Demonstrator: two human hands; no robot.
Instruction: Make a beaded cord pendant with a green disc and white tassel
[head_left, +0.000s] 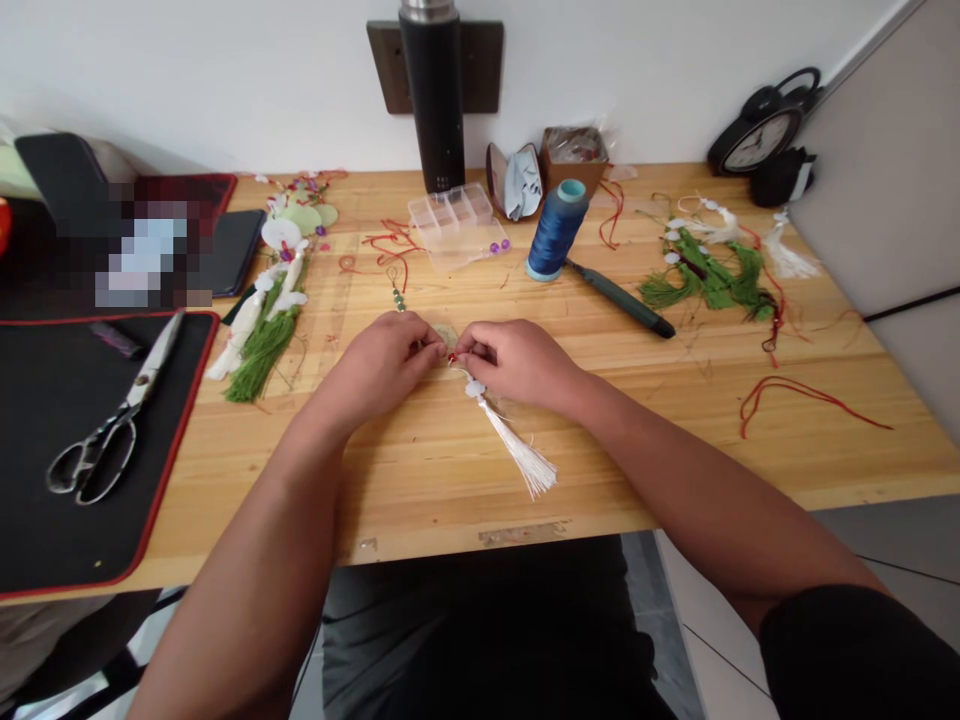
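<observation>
My left hand (391,362) and my right hand (517,362) meet over the middle of the table, fingertips pinched close together. A small red bead (452,357) shows between them. They grip a tassel pendant, but which part each fingertip holds is hidden. Its white tassel (519,452) lies on the wood below my right hand, under a white flower-shaped bead (474,387). Behind the fingers a pale round disc (445,334) is partly covered. A short string of green beads with a loop (398,297) sticks out above my left hand.
Scissors (135,395) lie on a black mat (45,540) at left. Finished-looking tassels (262,345) lie beside it; green tassels (709,270) lie at right. Behind my hands stand a bead box (450,215), blue thread spool (556,232), dark green pen-like tool (622,300) and black flask (435,100).
</observation>
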